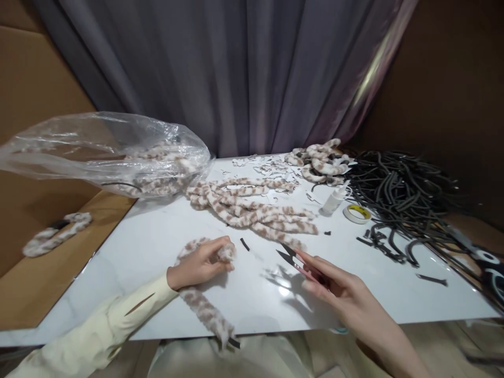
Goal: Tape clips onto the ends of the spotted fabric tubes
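now, notice the left hand (192, 269) with its fingers curled rather tightly around one end of the spotted fluffy strip (207, 311), on the front part of the white table (157, 231). below the wrist, see the rest, apparently of the same strip, going down to the table edge, with a black tip (234, 343) at its end. in the right hand (346, 291), see the snips (302, 270), gripped between thumb and fingers, with the blades apart in the air, touching nothing.

for good work, better to pinch the strip firmly, yet without crushing the fur. leave enough of the end outside the fingers; impossible to tell exactly how much at present. in case of cutting, bring the blades slowly, with the points turned away from the left fingertips, and avoid catching the long hairs. mind also the small black piece (244, 244) between the hands, and the pile of similar strips (236, 207) just behind.
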Available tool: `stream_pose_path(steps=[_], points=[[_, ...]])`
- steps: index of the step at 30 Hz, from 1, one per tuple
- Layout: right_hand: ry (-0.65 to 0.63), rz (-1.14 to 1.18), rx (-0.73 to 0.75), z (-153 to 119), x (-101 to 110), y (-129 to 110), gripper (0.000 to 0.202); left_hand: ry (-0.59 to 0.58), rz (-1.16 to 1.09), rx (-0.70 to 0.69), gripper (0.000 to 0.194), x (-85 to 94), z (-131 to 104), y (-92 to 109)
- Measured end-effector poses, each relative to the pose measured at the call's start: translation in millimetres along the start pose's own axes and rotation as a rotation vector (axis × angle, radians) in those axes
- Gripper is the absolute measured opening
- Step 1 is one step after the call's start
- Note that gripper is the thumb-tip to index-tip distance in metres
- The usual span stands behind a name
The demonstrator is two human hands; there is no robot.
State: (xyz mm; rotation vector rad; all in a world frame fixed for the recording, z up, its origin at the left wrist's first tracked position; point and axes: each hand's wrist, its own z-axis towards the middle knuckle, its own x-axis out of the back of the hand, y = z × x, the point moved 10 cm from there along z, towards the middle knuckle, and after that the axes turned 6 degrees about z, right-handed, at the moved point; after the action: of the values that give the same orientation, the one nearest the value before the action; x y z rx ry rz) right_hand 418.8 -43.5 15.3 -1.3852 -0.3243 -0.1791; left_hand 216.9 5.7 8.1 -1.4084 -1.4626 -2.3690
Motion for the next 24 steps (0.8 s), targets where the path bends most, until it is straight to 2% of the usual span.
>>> stream_pose_path(steps=[2, 4, 7, 9, 14, 18, 24], points=[[0.030, -0.011, 0.016, 2, -8, -6, 0.038, 0.003, 0.006, -0.010, 0.021, -0.3, 1, 2], [0.046, -0.060, 0.110, 1, -16, -23, 0.030, 0.002, 0.028, -0.040, 0.020, -1.0, 2, 5], [0.015, -0.120, 0.253, -3, -32, -48, 0.025, 0.007, 0.089, -0.089, 0.021, -2.2, 2, 8], [0.002, -0.148, 0.293, -5, -41, -56, 0.025, 0.018, 0.139, -0.103, 0.022, -2.7, 1, 9], [-0.015, -0.205, 0.342, -5, -56, -63, 0.025, 0.027, 0.222, -0.133, 0.026, -5.0, -1, 11], [0.002, -0.258, 0.382, -5, -59, -65, 0.025, 0.041, 0.234, -0.161, 0.030, -4.4, -1, 14], [-0.006, -0.323, 0.360, -3, -63, -61, 0.026, 0.018, 0.265, -0.138, 0.035, -6.4, -1, 13]])
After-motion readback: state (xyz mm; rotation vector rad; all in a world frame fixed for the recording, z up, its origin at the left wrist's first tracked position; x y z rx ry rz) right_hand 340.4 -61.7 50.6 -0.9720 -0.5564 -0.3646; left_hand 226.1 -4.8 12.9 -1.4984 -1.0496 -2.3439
